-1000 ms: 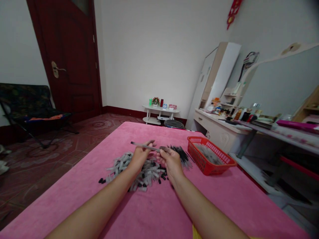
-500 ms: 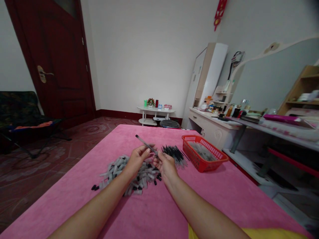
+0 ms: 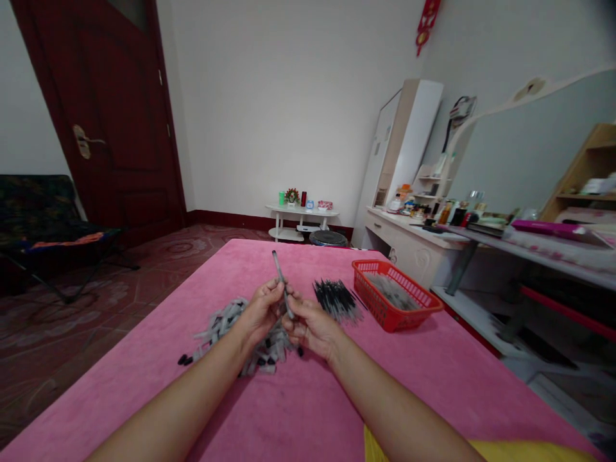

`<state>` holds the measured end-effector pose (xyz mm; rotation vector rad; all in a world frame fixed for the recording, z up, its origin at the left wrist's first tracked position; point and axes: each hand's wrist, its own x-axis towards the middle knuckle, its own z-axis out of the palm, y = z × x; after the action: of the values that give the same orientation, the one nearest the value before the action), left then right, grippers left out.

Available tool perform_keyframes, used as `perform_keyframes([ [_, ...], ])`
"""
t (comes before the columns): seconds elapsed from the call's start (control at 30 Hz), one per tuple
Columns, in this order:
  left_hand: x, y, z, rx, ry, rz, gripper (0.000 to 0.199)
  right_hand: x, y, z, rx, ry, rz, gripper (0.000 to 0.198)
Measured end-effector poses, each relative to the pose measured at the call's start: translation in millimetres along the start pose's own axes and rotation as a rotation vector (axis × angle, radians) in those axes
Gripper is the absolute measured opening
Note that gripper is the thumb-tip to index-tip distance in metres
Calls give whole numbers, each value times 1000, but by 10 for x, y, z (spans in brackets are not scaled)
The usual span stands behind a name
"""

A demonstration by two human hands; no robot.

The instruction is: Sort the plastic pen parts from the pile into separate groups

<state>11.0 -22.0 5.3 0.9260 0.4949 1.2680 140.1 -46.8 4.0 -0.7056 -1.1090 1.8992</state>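
While a loose heap of translucent caps (image 3: 225,323) and small black pieces (image 3: 183,360) lies leftmost on the pink-covered desk (image 3: 298,414), the left hand (image 3: 262,308) pinches a slim pen (image 3: 278,267) partway along. Its lower end is pinched by the right hand (image 3: 312,324), so it slants upward above the desk. Beyond lies a spread of dark, thin pen pieces (image 3: 335,299); rightmost, a red basket (image 3: 403,320) holds translucent parts (image 3: 392,292), too blurred to identify, below its rim.
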Motion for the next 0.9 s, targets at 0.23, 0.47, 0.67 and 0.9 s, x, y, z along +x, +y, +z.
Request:
perform_keyframes([
  [0.23,14,-78,22,4,141,-61,28,59,-13,-67,-361,180,-99,44],
  [0.47,102,-107,-63,-50,384,-42,13,-24,-38,-1,-1430,506,-269,24],
  [0.67,161,38,-298,87,450,51,22,-60,23,15,-1850,593,-187,31],
  [0.9,189,-77,-342,485,329,286,36,-10,14,-143,-1614,457,-277,29],
])
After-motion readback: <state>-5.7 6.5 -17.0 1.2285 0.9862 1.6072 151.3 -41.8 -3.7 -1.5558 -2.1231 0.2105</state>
